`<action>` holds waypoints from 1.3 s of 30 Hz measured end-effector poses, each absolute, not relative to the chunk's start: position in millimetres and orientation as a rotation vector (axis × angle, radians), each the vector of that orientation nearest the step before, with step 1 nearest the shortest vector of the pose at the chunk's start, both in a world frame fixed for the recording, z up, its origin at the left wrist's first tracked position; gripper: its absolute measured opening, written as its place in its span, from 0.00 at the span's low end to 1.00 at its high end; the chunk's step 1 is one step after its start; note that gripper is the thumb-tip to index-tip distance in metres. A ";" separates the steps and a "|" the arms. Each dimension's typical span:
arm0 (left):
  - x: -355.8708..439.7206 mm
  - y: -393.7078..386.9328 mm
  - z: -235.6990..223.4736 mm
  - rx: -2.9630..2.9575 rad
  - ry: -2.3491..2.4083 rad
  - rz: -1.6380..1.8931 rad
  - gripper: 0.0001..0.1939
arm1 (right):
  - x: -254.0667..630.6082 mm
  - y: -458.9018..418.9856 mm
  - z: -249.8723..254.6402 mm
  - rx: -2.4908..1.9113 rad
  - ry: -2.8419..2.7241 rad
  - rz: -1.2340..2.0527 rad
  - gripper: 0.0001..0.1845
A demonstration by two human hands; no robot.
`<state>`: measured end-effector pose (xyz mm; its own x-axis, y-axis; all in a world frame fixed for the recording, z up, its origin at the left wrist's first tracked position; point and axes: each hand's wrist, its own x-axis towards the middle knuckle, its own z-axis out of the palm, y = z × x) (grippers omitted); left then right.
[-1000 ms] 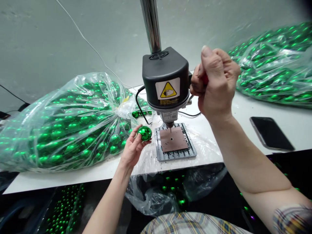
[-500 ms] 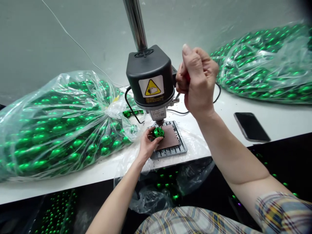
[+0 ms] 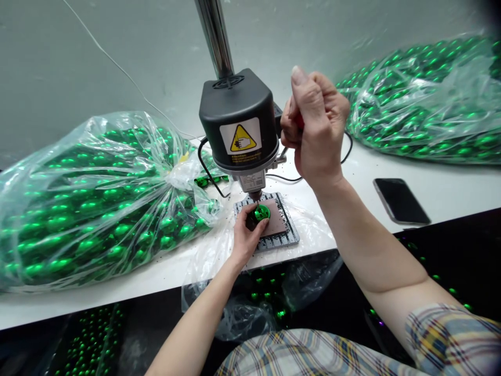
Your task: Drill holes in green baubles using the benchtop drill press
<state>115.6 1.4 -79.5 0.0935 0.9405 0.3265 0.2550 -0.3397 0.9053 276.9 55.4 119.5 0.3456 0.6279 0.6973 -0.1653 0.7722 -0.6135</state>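
Between the fingers and thumb of my left hand [image 3: 248, 232] is a shiny green ball [image 3: 262, 212]. It is at the brownish square pad [image 3: 278, 219] on the slotted grey base plate [image 3: 289, 237], right under the chuck [image 3: 255, 196] of a small drill press [image 3: 238, 120]. Whether the bit touches the ball I cannot tell. My right hand [image 3: 319, 125] is raised beside the machine's black housing, its fingers wrapped round a red handle knob [image 3: 299, 120] that is mostly hidden.
Clear bags full of green balls lie left [image 3: 97, 203] and right [image 3: 426, 109] on the white table [image 3: 156, 279]. A phone [image 3: 402, 200] rests near the front edge at right. Plastic film [image 3: 246, 318] and more green balls [image 3: 94, 339] are below the table edge.
My left hand has carried the green ball rightward from beside the base plate to under the drill chuck. My right hand keeps its grip on the knob. The view has shifted somewhat.
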 end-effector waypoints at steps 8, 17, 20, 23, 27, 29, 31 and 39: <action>120.8 7.2 -89.3 1.444 1.193 1.286 0.25 | 274.9 42.9 114.6 -0.449 -1.123 0.476 0.27; 119.7 8.9 -90.2 1.445 1.177 1.279 0.26 | 269.4 20.7 78.0 -0.342 -1.070 0.342 0.32; 118.5 9.8 -94.0 1.456 1.170 1.280 0.27 | 271.6 19.5 67.5 -0.291 -1.132 0.283 0.31; 117.9 10.3 -96.0 1.456 1.154 1.282 0.27 | 273.3 20.3 55.9 -0.269 -1.150 0.225 0.32; 117.5 10.8 -96.4 1.472 1.145 1.277 0.27 | 275.6 23.1 39.1 -0.194 -1.184 0.146 0.30; 117.5 10.9 -95.6 1.480 1.143 1.278 0.27 | 277.4 25.1 32.5 -0.151 -1.218 0.124 0.29; 117.7 10.3 -93.9 1.481 1.142 1.280 0.27 | 279.4 27.4 26.8 -0.113 -1.236 0.105 0.27; 119.0 7.2 -88.6 1.428 1.148 1.286 0.26 | 275.8 25.8 38.4 -0.094 -1.223 0.117 0.26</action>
<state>119.0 7.2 -88.6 0.0402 0.9808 0.1909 0.0785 -0.1935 0.9780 275.8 25.8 38.4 0.3357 0.1406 0.9314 -0.0390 0.9900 -0.1354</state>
